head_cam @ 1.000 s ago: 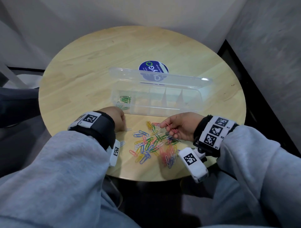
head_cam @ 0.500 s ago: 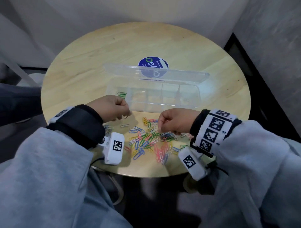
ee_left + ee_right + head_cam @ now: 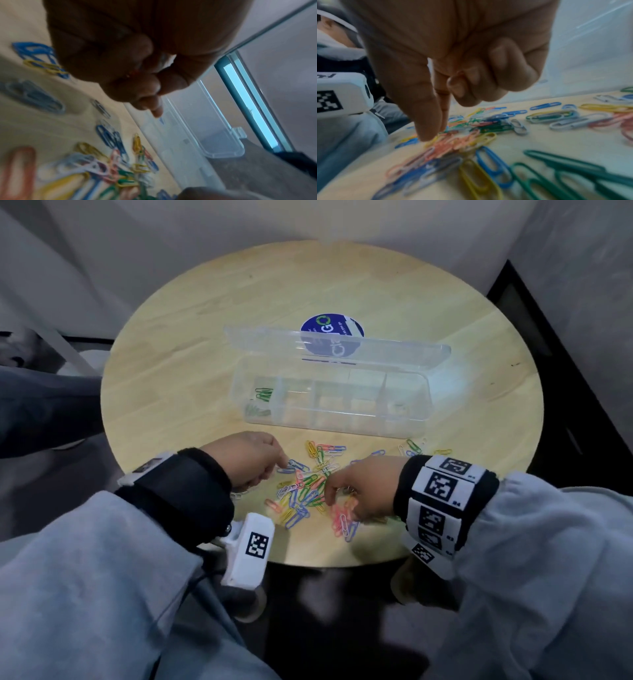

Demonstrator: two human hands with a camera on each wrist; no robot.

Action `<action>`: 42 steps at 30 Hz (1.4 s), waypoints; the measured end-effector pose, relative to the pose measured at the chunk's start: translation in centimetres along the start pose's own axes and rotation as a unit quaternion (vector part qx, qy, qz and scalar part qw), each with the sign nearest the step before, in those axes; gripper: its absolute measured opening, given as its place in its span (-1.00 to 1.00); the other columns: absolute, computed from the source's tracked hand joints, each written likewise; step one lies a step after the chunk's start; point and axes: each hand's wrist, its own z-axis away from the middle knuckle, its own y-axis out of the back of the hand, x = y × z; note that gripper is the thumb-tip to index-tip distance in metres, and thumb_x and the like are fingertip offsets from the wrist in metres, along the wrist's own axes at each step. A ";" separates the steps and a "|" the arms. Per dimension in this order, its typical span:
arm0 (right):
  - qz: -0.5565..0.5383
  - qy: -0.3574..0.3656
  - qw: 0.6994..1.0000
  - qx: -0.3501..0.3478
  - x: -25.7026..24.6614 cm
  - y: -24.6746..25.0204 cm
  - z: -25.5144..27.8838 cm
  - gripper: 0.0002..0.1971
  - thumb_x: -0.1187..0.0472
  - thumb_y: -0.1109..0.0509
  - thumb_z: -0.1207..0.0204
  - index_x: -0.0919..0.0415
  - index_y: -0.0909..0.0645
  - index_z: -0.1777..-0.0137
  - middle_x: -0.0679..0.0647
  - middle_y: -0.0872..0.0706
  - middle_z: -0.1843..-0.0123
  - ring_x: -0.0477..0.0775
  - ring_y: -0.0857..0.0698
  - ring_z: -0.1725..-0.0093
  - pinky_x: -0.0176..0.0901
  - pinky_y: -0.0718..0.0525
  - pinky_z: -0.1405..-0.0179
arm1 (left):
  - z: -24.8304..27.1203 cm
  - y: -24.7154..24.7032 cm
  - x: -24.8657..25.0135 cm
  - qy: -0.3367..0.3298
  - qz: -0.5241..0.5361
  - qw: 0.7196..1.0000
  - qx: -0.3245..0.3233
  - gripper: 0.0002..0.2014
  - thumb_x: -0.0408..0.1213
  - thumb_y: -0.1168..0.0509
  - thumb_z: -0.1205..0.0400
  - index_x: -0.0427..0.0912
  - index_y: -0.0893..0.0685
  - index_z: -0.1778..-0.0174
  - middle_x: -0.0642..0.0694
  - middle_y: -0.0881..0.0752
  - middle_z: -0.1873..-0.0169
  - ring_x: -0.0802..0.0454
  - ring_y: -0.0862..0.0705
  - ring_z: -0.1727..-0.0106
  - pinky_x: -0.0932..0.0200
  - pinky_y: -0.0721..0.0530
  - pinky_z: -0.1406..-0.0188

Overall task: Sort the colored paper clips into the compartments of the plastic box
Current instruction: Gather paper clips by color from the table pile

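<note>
A clear plastic box (image 3: pixel 404 426) lies open mid-table with its lid (image 3: pixel 376 350) tipped back. Green clips (image 3: pixel 263 395) sit in its leftmost compartment. A pile of coloured paper clips (image 3: pixel 308 491) is spread in front of the box. My left hand (image 3: pixel 274 470) is at the pile's left edge, forefinger touching a blue clip (image 3: pixel 294 465). In the left wrist view the other fingers (image 3: pixel 120 67) are curled, with pale and reddish bits showing between them. My right hand (image 3: pixel 334 491) reaches into the pile's right side. Its thumb (image 3: pixel 423 121) and forefinger pinch together at the pink clips (image 3: pixel 453 143).
The round wooden table ends close in front of me (image 3: pixel 308 556). A blue round sticker (image 3: pixel 330 335) lies behind the box. A few stray clips (image 3: pixel 412 446) lie right of the pile. A dark sleeve (image 3: pixel 44 405) is at the left, walls behind and to the right.
My left hand has come down from beside the box's left end to the pile's left edge. My right hand has dipped lower into the pile, thumb and forefinger pointing down.
</note>
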 end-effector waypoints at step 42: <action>0.045 0.003 0.999 -0.005 -1.2 0.4 -1.9 -0.88 0.28 -0.36 -0.41 0.06 -0.49 0.23 -0.08 -0.42 0.40 -0.11 -0.38 0.42 -0.28 -0.30 0.52 | -1.3 -0.7 0.0 -0.040 0.085 0.984 -0.152 -0.65 -0.62 -0.05 -0.56 -0.21 -0.65 0.35 -0.06 -0.58 0.59 0.22 -0.50 0.71 0.45 -0.34 0.77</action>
